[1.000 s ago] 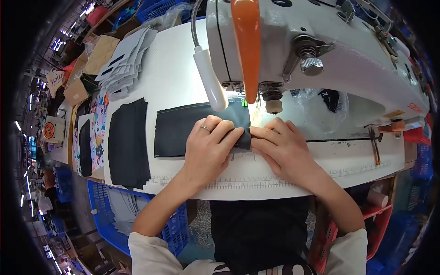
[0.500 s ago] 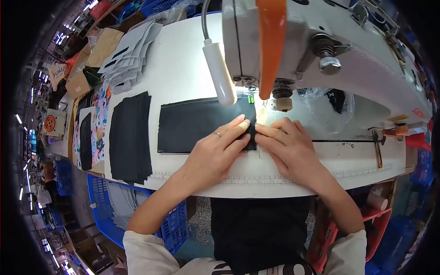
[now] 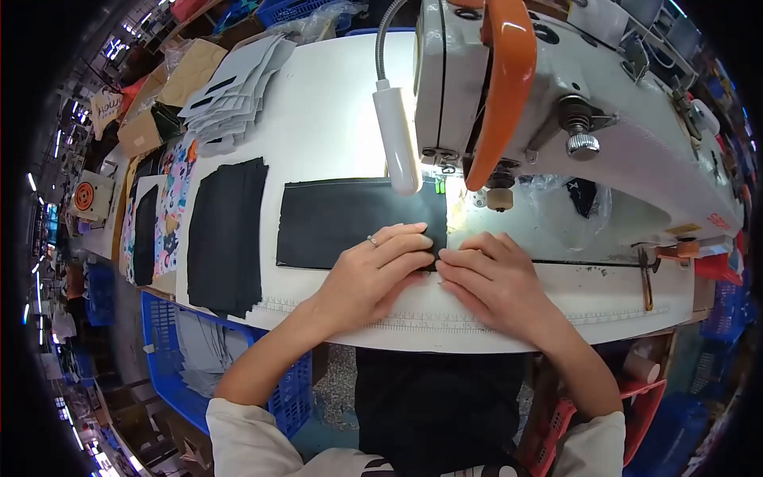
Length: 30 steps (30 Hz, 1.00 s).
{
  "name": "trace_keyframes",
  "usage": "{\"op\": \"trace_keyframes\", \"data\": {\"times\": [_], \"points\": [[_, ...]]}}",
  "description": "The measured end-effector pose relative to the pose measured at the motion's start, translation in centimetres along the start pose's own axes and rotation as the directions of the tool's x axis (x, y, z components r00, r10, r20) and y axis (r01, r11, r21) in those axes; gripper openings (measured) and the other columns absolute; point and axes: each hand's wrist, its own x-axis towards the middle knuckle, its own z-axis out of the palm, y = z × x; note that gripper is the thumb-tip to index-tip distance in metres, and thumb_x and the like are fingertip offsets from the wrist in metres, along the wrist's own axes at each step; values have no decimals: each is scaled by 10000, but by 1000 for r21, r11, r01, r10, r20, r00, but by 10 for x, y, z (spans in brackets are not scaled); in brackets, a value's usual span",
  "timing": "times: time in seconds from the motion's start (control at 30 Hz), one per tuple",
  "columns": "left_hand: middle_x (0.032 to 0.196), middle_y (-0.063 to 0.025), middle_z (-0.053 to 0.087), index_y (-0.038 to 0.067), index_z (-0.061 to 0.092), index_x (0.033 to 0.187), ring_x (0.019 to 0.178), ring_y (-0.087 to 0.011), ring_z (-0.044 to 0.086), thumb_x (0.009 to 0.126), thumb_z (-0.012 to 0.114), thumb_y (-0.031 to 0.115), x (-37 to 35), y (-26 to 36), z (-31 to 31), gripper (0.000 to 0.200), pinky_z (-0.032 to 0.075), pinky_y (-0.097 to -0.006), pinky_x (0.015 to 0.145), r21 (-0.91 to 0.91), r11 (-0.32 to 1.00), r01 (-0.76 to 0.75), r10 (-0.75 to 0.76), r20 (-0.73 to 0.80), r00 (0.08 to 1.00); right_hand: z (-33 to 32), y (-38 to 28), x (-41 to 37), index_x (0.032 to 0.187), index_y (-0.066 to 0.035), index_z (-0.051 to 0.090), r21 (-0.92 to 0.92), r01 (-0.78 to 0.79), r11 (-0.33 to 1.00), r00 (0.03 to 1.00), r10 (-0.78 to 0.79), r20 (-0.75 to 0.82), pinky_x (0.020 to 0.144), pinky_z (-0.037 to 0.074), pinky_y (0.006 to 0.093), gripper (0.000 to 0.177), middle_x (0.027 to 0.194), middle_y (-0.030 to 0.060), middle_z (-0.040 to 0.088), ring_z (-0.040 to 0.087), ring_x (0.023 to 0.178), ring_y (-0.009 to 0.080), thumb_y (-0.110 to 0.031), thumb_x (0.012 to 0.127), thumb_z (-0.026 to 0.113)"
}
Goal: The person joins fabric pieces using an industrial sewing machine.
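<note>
A rectangular black fabric piece (image 3: 334, 219) lies flat on the white sewing table, its right end beside the sewing machine's needle area. My left hand (image 3: 373, 270), a ring on one finger, rests over its front right part, fingertips pressed together near the right edge. At the front right corner my right hand (image 3: 497, 278) pinches the fabric edge, fingertips almost touching those of the left. Both thumbs are largely hidden. Just behind the hands stands the sewing machine (image 3: 548, 103), with an orange lever guard (image 3: 509, 71) and a white lamp (image 3: 397, 143).
A stack of black fabric pieces (image 3: 226, 238) lies to the left, with grey pieces (image 3: 238, 91) behind it. A printed ruler (image 3: 429, 322) runs along the table's front. Small snips (image 3: 646, 278) lie at right. A blue basket (image 3: 163, 350) stands below left, a red basket (image 3: 652, 413) below right.
Both hands have slid toward me along the fabric's right edge, from near the needle to the front corner. The view has shifted slightly; the fabric stays about where it was.
</note>
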Motion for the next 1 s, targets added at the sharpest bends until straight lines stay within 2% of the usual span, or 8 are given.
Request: {"op": "trace_keyframes", "data": {"times": [0.13,0.23,0.4,0.53,0.67,0.77,0.93,1.0], "points": [[1277,-116,676,13,724,1110,1328,-320,596,819,758,4,-6,-9,1,294,556,-424,1019,-139,990,-36,29,-52,998,-1,0,0,1063,-45,750,30,-18,999,1000,17,14,811,494,356,255,1125,25,730,643,992,211,-102,821,806],[1249,-119,686,18,726,1087,1319,-328,602,798,750,-31,-6,-5,0,294,551,-434,1030,-49,998,-28,29,15,999,-3,0,1,1042,-45,755,43,-14,999,1000,13,21,813,492,352,233,1132,17,729,641,994,204,-119,828,808],[1251,-123,682,11,725,1088,1311,-335,605,778,735,-59,-1,-5,-3,318,549,-437,1034,-30,999,-35,36,23,999,-3,2,2,1060,-49,753,49,-33,998,999,31,36,825,489,350,253,1148,10,722,633,1006,205,-129,827,809],[1255,-131,676,14,724,1080,1315,-334,599,761,707,-97,9,-16,-4,338,546,-434,1040,-25,1000,-14,15,23,1000,-4,11,9,1125,-56,737,15,-34,999,998,34,58,845,483,364,313,1157,19,686,621,1029,208,-160,837,804],[1222,-129,688,34,729,1077,1249,-334,643,747,682,-126,21,-29,-2,370,552,-427,1017,-22,999,-40,39,-43,998,-3,19,14,1201,-65,709,-25,-60,998,996,62,69,862,481,385,396,1149,33,640,609,1019,221,-204,841,802],[1239,-109,679,47,701,1068,1218,-338,636,689,741,-91,26,-40,-3,405,575,-423,952,19,1000,-13,13,1,1000,-3,24,17,1242,-77,690,-102,-90,991,990,101,103,878,485,398,458,1112,44,613,599,996,239,-252,836,810],[1183,-132,702,52,710,1076,1117,-353,670,732,732,-70,39,-59,2,365,585,-423,911,17,998,-67,68,-72,995,4,29,19,1251,-82,687,-148,-78,986,995,85,42,896,491,403,486,1107,52,615,588,991,259,-280,828,820],[1102,-152,716,41,718,1061,1038,-361,687,767,718,-45,45,-64,4,307,587,-427,873,38,996,-76,80,-127,989,5,29,19,1256,-82,685,-155,-73,985,996,79,35,905,493,408,493,1105,56,613,586,1003,266,-286,828,821]]}}
